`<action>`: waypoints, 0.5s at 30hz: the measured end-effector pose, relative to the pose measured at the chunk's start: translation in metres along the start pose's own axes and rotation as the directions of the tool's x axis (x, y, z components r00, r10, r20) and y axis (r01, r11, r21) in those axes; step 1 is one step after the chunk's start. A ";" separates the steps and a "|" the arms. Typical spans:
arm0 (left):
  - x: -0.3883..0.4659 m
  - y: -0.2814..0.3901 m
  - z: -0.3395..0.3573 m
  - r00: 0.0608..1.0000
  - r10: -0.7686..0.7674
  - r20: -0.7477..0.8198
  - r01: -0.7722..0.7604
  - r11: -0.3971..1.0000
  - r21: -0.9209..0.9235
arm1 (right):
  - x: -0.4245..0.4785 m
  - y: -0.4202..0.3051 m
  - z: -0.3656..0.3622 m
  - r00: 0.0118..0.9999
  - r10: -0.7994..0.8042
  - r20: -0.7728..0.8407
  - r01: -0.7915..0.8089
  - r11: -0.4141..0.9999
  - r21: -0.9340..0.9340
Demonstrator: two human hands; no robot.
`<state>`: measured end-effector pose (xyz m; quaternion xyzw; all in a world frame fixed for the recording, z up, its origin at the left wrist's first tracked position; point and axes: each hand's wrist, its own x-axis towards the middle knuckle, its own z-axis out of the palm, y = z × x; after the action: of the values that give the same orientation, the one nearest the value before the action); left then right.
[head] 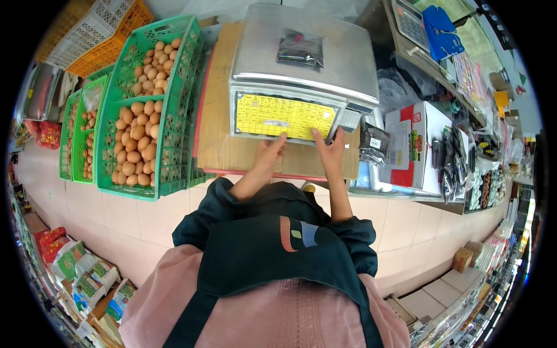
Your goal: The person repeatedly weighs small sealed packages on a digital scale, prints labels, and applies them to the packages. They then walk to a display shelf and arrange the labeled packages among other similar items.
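A label-printing scale [304,82] with a steel weighing plate stands before me on a flattened cardboard box [217,148]. On the plate lies a clear plastic packet [300,48] with dark contents. The front panel carries a yellow keypad [270,115] covered in small printed keys. My left hand [267,154] rests at the keypad's lower edge, thumb pointing up and fingers partly curled, with nothing visible in it. My right hand [331,145] is at the panel's lower right corner, thumb on the keypad's edge and forefinger apart, just below the label outlet [349,119].
On the left, a green plastic crate [126,190] holds many brown eggs [137,139]. To the right are black packets [374,141], a red and white carton [398,143] and a ledge with a calculator [410,24]. Bagged goods [89,282] stand behind me at left.
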<state>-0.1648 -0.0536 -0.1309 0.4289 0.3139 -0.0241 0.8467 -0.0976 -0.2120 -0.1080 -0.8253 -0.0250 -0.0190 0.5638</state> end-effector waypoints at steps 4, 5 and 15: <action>-0.001 -0.004 0.004 0.997 0.051 -0.060 -0.047 0.997 0.061 | -0.018 0.002 -0.011 0.994 0.071 0.077 -0.081 0.989 0.125; 0.000 -0.007 0.003 0.997 0.050 -0.058 -0.045 0.996 0.076 | -0.020 0.001 -0.014 0.992 0.082 0.098 -0.099 0.978 0.184; -0.007 -0.011 -0.017 0.978 -0.022 0.207 -0.048 0.945 0.324 | -0.007 0.030 -0.022 0.991 0.067 0.116 -0.095 0.962 0.254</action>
<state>-0.1828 -0.0493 -0.1420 0.5606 0.2126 -0.1149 0.7920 -0.1028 -0.2436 -0.1278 -0.7447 -0.0234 0.0517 0.6650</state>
